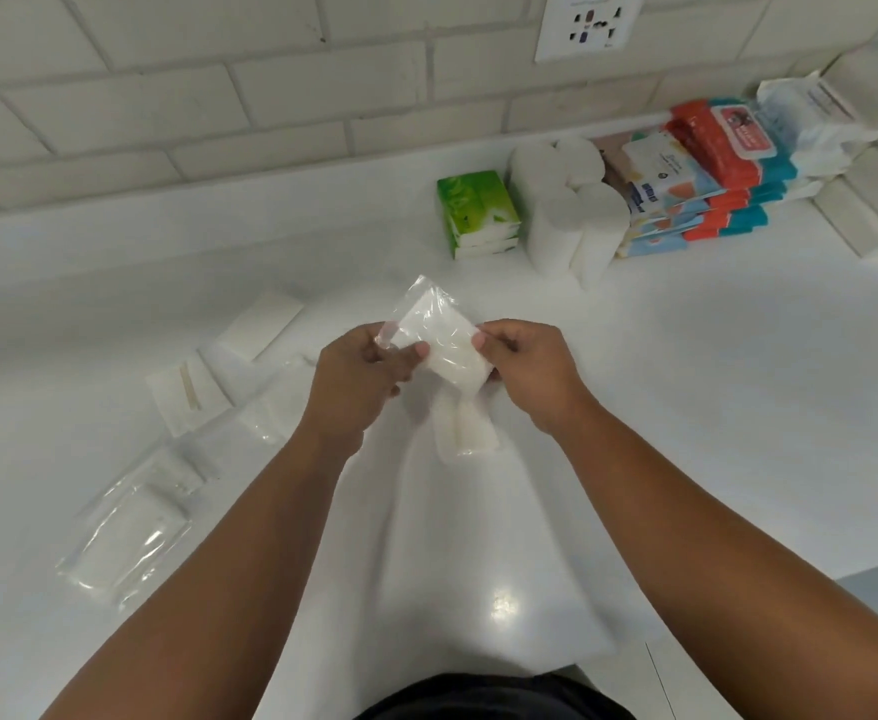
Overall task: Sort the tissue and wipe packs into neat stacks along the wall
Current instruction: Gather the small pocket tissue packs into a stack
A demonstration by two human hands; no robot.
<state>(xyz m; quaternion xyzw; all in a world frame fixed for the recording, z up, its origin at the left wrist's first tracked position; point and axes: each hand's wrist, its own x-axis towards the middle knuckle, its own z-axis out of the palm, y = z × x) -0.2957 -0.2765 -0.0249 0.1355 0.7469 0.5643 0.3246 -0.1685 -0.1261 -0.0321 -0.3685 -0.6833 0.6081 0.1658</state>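
1. Both hands hold a small clear-plastic-wrapped pack of white tissue (439, 337) just above the middle of the glossy white table (712, 407). The left hand (354, 376) pinches the pack's left edge, thumb on top. The right hand (525, 366) pinches its right edge. Each grip is closed on the pack.
2. Directly below the held pack, a second clear-wrapped white pack (465, 431) lies flat on the table.
3. A short stack of green-and-white tissue packs (478, 213) stands near the white brick-tile wall (270, 96). Just beside it on the right is a cluster of upright white paper rolls (567, 215).
4. Next along is a taller stack of orange-and-teal wipe packs (722, 205). Their labels carry printing too blurred to read.
5. Crinkled white packs (811, 122) sit on the far end of that stack, in the corner.
6. On the left of the table, well apart from the stacks, loose clear-wrapped white packs (125, 537) lie scattered. Flat white paper packs (265, 324) lie with them, one showing thin wooden sticks inside.
7. A white wall socket (585, 23) is set in the tiles above the stacks.
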